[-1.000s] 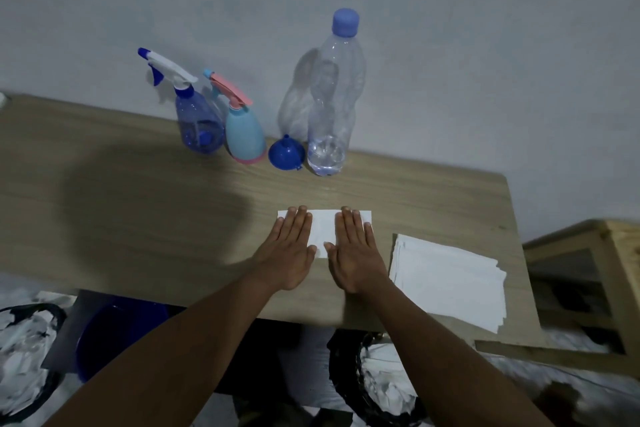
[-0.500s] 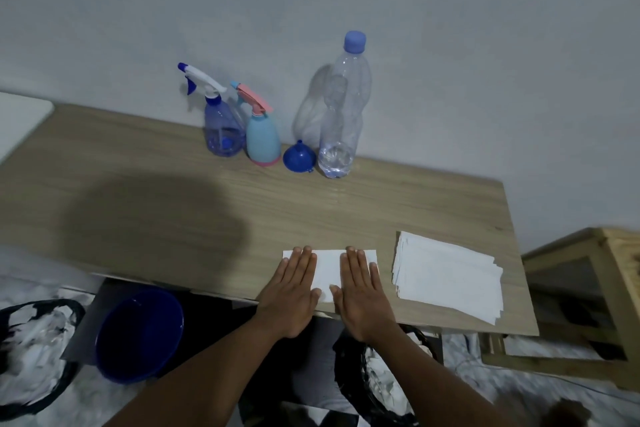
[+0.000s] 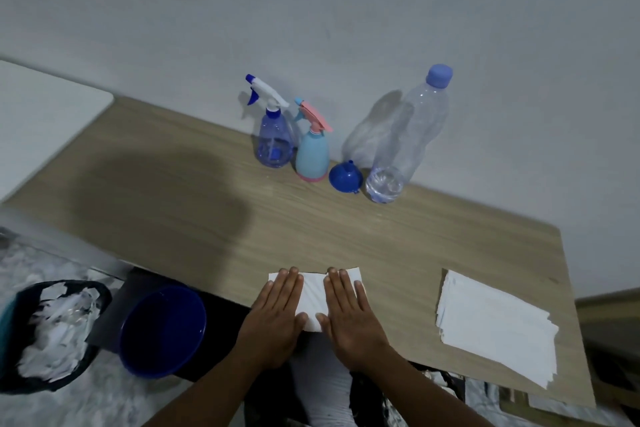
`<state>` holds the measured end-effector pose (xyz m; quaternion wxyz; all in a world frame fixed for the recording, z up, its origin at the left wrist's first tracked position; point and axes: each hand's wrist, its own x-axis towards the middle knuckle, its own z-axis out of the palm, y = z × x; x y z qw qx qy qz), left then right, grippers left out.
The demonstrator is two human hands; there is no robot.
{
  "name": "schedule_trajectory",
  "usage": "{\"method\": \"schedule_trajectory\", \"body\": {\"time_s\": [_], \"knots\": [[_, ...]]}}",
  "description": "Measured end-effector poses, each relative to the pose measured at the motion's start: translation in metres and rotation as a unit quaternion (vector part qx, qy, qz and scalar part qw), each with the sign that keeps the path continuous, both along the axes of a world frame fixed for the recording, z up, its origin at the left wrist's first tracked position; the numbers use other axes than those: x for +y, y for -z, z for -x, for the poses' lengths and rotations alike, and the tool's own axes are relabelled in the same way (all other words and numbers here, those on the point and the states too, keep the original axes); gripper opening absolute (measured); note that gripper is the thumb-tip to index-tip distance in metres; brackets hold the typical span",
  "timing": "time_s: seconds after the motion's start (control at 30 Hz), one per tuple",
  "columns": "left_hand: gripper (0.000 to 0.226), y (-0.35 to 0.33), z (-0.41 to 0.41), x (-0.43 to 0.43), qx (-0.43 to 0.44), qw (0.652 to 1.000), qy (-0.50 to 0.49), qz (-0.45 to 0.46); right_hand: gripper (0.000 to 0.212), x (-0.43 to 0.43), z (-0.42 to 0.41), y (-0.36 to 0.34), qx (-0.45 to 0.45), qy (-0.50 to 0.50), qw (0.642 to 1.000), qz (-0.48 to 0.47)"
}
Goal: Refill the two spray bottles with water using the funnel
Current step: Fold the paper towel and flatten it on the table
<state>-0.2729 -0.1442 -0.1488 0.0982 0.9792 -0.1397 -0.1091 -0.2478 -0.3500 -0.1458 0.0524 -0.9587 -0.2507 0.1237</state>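
At the back of the wooden table (image 3: 194,205), by the wall, stand a clear blue spray bottle (image 3: 273,141) with a white and blue trigger and a light blue spray bottle (image 3: 312,156) with a pink trigger. Right of them a small blue funnel (image 3: 343,176) rests mouth down. A tall clear water bottle (image 3: 405,146) with a blue cap holds a little water. My left hand (image 3: 277,316) and my right hand (image 3: 349,316) lie flat, fingers together, on a white paper sheet (image 3: 313,302) at the table's front edge, far from the bottles.
A stack of white paper sheets (image 3: 495,326) lies on the table's right part. On the floor to the left stand a blue bucket (image 3: 162,329) and a black bin (image 3: 52,333) full of torn paper. A white surface (image 3: 38,122) adjoins the table's left end.
The view has pulled back and swung left; the bottles now sit farther off. My hands with the paper sheet have come back from mid-table to the table's front edge.
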Motion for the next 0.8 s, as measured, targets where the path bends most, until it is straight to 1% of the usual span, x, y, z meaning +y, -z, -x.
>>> {"method": "schedule_trajectory", "body": {"time_s": [0.1,0.27,0.4,0.57,0.7,0.8], "knots": [[0.066,0.001,-0.014,0.030,0.007,1.000,-0.028,-0.002,0.068,0.031,-0.026,0.000,0.016,-0.016,1.000,-0.004],[0.073,-0.002,-0.055,0.070,0.012,0.996,-0.089,0.021,0.070,0.079,-0.084,0.003,0.024,-0.031,0.999,-0.021],[0.079,-0.001,-0.091,0.100,0.010,0.993,-0.114,0.027,0.072,0.113,-0.125,-0.001,0.035,-0.042,0.998,-0.037],[0.081,0.003,-0.134,0.142,0.007,0.994,-0.109,0.030,0.072,0.155,-0.167,-0.002,0.031,-0.045,0.998,-0.034],[0.083,0.004,-0.162,0.164,0.004,0.995,-0.099,0.009,0.071,0.175,-0.193,-0.001,0.024,-0.045,0.998,-0.031],[0.079,0.004,-0.172,0.174,-0.010,0.997,-0.076,0.003,0.071,0.181,-0.202,-0.002,0.035,-0.044,0.998,-0.028]]}}
